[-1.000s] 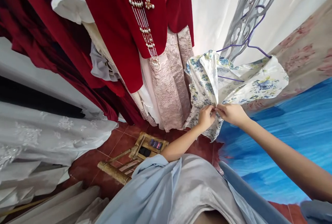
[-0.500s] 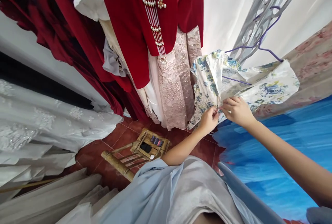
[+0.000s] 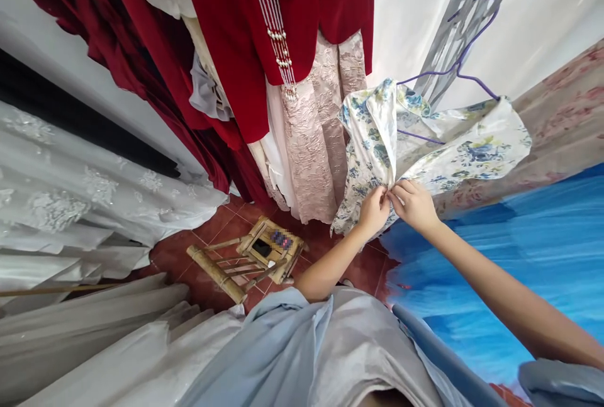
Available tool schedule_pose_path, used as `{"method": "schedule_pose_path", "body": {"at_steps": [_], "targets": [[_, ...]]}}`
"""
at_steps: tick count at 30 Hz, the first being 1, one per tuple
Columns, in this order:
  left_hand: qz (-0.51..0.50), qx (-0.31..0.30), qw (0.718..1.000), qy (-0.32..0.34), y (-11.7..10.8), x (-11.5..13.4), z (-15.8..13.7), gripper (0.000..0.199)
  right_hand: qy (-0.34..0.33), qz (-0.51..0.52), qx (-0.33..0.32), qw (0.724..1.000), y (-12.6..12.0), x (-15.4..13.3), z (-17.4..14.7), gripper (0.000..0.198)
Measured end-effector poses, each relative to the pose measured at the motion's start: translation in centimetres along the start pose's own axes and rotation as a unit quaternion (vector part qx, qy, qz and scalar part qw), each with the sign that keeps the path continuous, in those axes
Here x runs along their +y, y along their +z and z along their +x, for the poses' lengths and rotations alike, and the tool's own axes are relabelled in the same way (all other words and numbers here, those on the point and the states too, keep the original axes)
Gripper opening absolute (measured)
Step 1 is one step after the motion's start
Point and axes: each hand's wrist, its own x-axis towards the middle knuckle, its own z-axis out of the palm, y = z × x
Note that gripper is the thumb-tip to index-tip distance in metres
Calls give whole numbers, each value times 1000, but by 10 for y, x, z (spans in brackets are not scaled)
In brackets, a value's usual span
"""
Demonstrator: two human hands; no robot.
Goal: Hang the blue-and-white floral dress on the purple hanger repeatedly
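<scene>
A cream blouse (image 3: 476,152) with blue and yellow flowers hangs from a purple hanger (image 3: 460,66) on the right. Its collar spreads apart, and the front edges come together lower down. There my left hand (image 3: 375,210) pinches the blouse's front edge. Close against it, my right hand (image 3: 415,204) grips the other front edge with bent fingers. The fingertips of both hands meet at the front opening. Whatever small fastening lies between them is hidden.
A red jacket (image 3: 292,29) with a beaded necklace hangs over a pink textured skirt (image 3: 306,155). White gowns (image 3: 94,199) line the left. A small bamboo chair (image 3: 245,256) carrying a dark phone-like object stands on red tiles. Blue fabric (image 3: 509,256) spreads at the right.
My right hand's fingers have curled in closer to my left hand at the front edges. The whole view has shifted slightly, and the blouse appears a little more to the left.
</scene>
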Motion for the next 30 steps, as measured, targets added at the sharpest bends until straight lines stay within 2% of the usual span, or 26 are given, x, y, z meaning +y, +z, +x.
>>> {"method": "schedule_pose_path", "body": {"at_steps": [4, 8, 11, 14, 17, 19, 22, 23, 25, 28, 30], "targets": [[-19, 12, 1000, -17, 4, 1, -5, 11, 23, 8, -4, 1000, 5, -3, -6, 26], [-57, 55, 996, -31, -2, 5, 2, 16, 30, 28, -10, 999, 9, -8, -11, 25], [-60, 64, 996, 5, -5, 17, 15, 24, 39, 49, 17, 998, 12, -8, -15, 24], [-12, 71, 996, 59, -8, 30, 26, 30, 56, 48, 47, 996, 15, -6, -22, 26], [58, 20, 993, 98, -11, 38, 35, 24, 82, 36, 64, 994, 19, -5, -30, 26], [103, -66, 987, 103, -13, 38, 41, 17, 90, 35, 74, 993, 20, -5, -34, 25], [138, -181, 968, 107, -16, 37, 49, 22, 94, 28, 94, 991, 22, -5, -37, 24], [138, -192, 965, 110, -16, 37, 51, 24, 100, 21, 100, 990, 23, -6, -38, 24], [126, -168, 971, 115, -17, 39, 56, 24, 107, 1, 96, 990, 27, -8, -39, 25], [100, -107, 981, 126, -20, 45, 70, 26, 68, -10, 38, 997, 37, -17, -46, 28], [82, -110, 980, 146, -25, 47, 82, 28, 40, -1, 0, 999, 46, -23, -52, 31]]}}
